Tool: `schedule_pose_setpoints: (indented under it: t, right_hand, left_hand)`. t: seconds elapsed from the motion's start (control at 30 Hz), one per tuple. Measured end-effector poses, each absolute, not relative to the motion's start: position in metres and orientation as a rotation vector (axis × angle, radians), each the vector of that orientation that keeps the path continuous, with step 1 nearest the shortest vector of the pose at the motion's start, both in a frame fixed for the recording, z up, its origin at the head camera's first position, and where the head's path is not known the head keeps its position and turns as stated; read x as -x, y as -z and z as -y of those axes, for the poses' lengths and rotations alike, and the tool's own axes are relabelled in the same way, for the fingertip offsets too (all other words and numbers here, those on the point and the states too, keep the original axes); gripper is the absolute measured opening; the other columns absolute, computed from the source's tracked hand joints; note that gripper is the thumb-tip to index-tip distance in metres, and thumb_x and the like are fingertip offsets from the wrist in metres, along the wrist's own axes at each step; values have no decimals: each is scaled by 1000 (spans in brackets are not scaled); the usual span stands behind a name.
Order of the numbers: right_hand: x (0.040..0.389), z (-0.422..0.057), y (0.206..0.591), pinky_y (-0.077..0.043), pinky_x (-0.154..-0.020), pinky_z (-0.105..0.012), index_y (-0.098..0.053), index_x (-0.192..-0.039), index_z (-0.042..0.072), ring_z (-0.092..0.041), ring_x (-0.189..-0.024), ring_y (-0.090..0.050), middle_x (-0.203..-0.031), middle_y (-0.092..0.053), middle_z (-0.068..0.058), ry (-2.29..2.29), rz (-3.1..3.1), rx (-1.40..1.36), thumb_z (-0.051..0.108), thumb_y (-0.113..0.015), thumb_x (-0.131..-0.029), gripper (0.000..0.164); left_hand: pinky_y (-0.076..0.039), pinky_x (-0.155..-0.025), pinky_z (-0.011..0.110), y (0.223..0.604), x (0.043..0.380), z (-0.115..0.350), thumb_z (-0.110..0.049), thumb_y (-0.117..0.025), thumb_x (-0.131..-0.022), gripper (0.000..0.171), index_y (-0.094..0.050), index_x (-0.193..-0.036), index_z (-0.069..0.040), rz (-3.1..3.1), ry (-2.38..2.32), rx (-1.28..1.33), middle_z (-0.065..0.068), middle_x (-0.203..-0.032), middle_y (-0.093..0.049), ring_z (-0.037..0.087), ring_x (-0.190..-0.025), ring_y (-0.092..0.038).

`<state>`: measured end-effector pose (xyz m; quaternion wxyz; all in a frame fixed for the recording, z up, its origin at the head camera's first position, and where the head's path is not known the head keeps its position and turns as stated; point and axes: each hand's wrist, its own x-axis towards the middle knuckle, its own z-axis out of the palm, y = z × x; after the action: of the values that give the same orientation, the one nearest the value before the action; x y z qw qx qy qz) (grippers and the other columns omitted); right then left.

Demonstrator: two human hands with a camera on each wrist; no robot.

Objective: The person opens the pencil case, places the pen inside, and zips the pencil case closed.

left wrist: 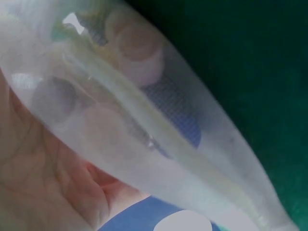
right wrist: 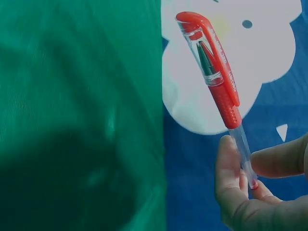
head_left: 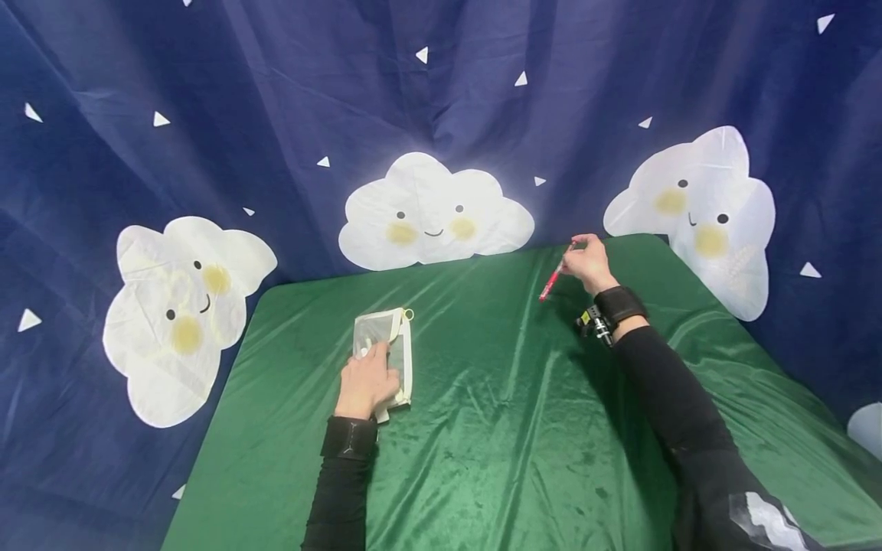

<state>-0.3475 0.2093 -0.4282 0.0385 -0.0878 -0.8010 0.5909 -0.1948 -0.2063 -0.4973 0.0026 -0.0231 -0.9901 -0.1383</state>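
In the head view my left hand (head_left: 368, 379) holds a translucent zip pouch (head_left: 406, 360) with pale yellow edging and a ring at its zipper end. Through the cloudy side of the pouch (left wrist: 207, 144), the left wrist view shows blurred fingertips and a dark blue patch; the palm (left wrist: 43, 168) lies against its lower edge. Farther right, my right hand (head_left: 587, 260) pinches a red gel pen (head_left: 551, 283) by its tail end, above the cloth. Its red cap with clip is on, pointing away from the fingers, and the barrel (right wrist: 240, 144) is clear.
A wrinkled green cloth (head_left: 468, 459) covers the table. Behind it hangs a dark blue curtain (head_left: 289, 99) with white smiling clouds (head_left: 434, 191) and small triangles. A black strap with a small camera (head_left: 596, 325) sits on the right wrist.
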Motion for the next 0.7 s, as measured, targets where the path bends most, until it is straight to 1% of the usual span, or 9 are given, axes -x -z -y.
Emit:
schedule_pose_setpoints:
  t: [0.13,0.23,0.43,0.53,0.6,0.7]
  right_hand:
    - [352,-193,433,-62,-76,-23,-32,-149,-4,-2,-64,-62,-111,-58,-18,-1886,2421,283,-7,-47,-90,61]
    - [354,-181,438,-61,-75,-22,-33,-148,-2,-5,-67,-63,-113,-58,-19,-1940,2403,311,-7,-48,-90,61]
    - [356,-154,447,-60,-69,-19,-35,-148,1,-7,-69,-64,-113,-57,-16,-2028,2379,350,-8,-51,-89,62]
    - [356,-139,449,-61,-70,-20,-36,-148,1,-8,-70,-64,-117,-59,-20,-2049,2387,342,-8,-51,-90,60]
    - [355,-128,451,-61,-72,-22,-37,-148,1,-10,-71,-65,-123,-61,-26,-2062,2390,333,-8,-50,-90,60]
    - [355,-114,454,-62,-72,-23,-37,-147,2,-11,-71,-65,-127,-61,-30,-2092,2382,319,-8,-50,-91,59]
  left_hand:
    - [-49,-92,64,498,194,206,-23,-51,-89,53,-51,-141,-10,3110,450,61,14,-141,-62,57,-113,-58]
    - [-48,-93,63,497,194,206,-23,-51,-89,55,-50,-141,-10,3112,460,57,14,-143,-61,56,-113,-58]
    - [-48,-93,63,497,195,206,-25,-51,-88,57,-48,-143,-9,3114,450,61,15,-143,-60,55,-113,-59]
    - [-48,-94,63,497,195,206,-26,-52,-88,58,-47,-144,-10,3118,447,57,15,-145,-59,55,-115,-59]
    - [-48,-95,63,498,195,206,-26,-53,-88,59,-47,-144,-10,3116,451,53,15,-145,-59,55,-116,-59]
    - [-48,-96,63,498,196,206,-27,-54,-88,60,-47,-145,-10,3116,459,46,14,-145,-59,55,-117,-59]
